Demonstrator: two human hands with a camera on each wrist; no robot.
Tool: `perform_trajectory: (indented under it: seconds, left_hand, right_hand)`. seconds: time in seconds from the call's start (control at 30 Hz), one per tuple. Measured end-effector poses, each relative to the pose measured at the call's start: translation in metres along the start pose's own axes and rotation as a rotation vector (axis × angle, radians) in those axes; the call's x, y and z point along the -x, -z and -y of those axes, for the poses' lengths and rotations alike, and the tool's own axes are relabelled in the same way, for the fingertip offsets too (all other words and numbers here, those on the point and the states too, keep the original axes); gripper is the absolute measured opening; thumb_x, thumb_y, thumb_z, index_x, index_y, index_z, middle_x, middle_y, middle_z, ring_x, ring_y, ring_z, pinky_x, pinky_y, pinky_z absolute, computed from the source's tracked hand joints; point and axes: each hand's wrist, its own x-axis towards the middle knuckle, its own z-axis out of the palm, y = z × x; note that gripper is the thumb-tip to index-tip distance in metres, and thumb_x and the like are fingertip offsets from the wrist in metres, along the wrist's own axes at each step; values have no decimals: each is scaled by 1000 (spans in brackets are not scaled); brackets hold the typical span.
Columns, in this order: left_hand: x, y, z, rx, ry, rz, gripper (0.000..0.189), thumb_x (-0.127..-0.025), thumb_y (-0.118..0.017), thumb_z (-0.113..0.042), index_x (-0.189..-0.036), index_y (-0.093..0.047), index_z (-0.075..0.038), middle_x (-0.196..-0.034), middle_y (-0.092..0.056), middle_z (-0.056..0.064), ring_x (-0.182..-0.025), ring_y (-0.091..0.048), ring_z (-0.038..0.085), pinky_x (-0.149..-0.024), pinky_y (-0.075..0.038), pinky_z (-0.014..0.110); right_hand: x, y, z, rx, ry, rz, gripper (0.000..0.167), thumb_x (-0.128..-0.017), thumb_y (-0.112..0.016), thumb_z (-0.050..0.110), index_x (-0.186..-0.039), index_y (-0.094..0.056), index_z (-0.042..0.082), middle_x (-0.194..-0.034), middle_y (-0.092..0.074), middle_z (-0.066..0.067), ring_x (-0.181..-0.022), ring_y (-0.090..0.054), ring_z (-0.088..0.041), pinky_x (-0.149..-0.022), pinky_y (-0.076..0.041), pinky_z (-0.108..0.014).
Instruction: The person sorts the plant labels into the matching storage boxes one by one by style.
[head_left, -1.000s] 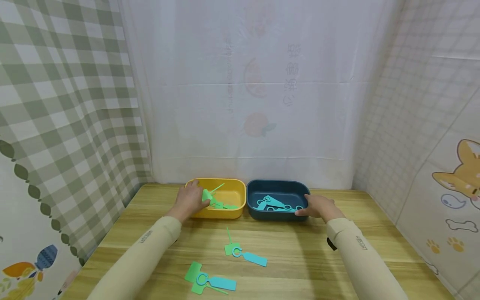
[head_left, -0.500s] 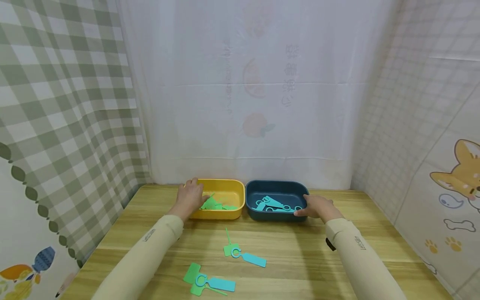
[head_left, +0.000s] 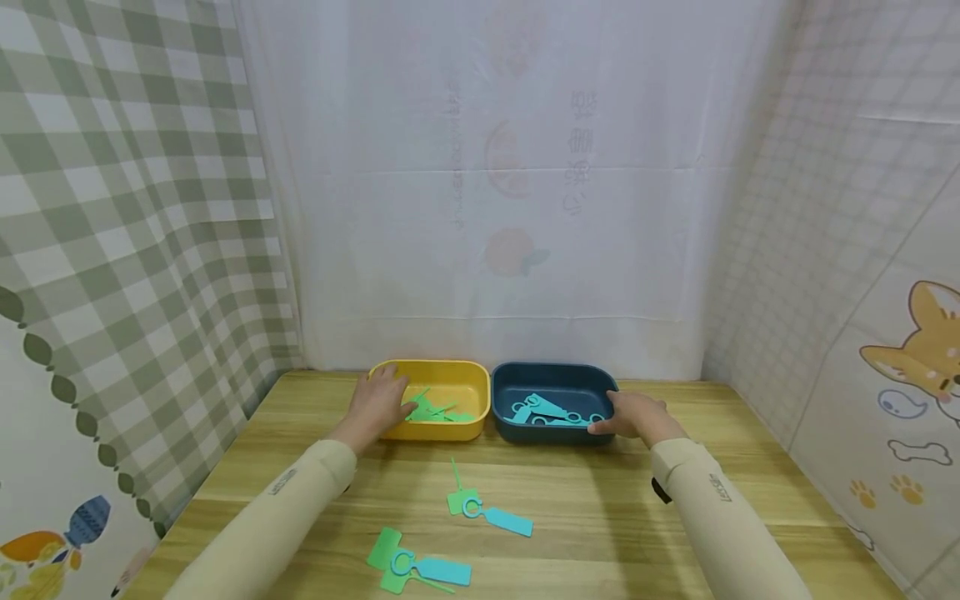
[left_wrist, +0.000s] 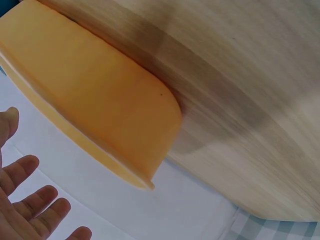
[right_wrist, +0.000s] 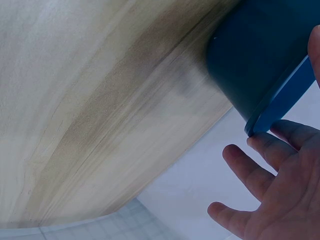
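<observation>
My left hand [head_left: 378, 400] is over the left end of the yellow bin [head_left: 486, 400]. In the left wrist view, the fingers [left_wrist: 47, 217] are spread and hold nothing. Several flat green tags with thin tails [head_left: 427, 410] lie inside that bin. Beside it stands a dark blue bin [head_left: 555, 435] with several light blue ring-ended tags [head_left: 546, 407] in it. My right hand [head_left: 636, 412] rests at this bin's right end, thumb toward the front. The right wrist view has its extended fingers [right_wrist: 272, 150] at the rim, a fingertip or two touching it.
On the wooden table [head_left: 570, 492] in front of the bins lie a green tag [head_left: 462, 500] and a blue ring tag [head_left: 510, 521], partly overlapping. Nearer, another blue ring tag [head_left: 444, 571] lies across green tags [head_left: 385, 547]. A white curtain [head_left: 420, 275] hangs behind the bins.
The green tags raised near my left hand a second ago have dropped and lie lower in the yellow bin. My left hand has shifted only slightly. The right hand has kept its place.
</observation>
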Motion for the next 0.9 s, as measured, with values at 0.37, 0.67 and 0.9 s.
perform_trajectory:
  seconds: [0.37, 0.67, 0.9]
  left_hand:
    - [18, -2, 7, -4, -84, -7, 47, -88, -75, -39, -119, -68, -5, -133, -55, 22, -119, -54, 41, -91, -47, 58]
    - [44, -7, 5, 28, -197, -20, 38, -86, -78, -37, -112, -72, -9, -130, -58, 20, -119, -55, 40, -88, -50, 58]
    - [65, -8, 2, 71, -280, -9, 38, -85, -80, -34, -110, -73, -7, -126, -60, 19, -116, -57, 39, -92, -47, 59]
  right_hand:
    - [-2, -2, 0, -3, 10, -2, 98, -86, -72, 55, -147, -34, -12, -144, -39, -37, -131, -37, -56, -101, -20, -79]
    - [-2, -3, -1, 8, 8, -7, 97, -86, -71, 54, -146, -35, -12, -144, -40, -37, -130, -38, -57, -101, -21, -78]
    - [0, -2, 0, 12, 11, -16, 97, -86, -72, 54, -146, -34, -13, -144, -40, -37, -130, -38, -57, -100, -22, -78]
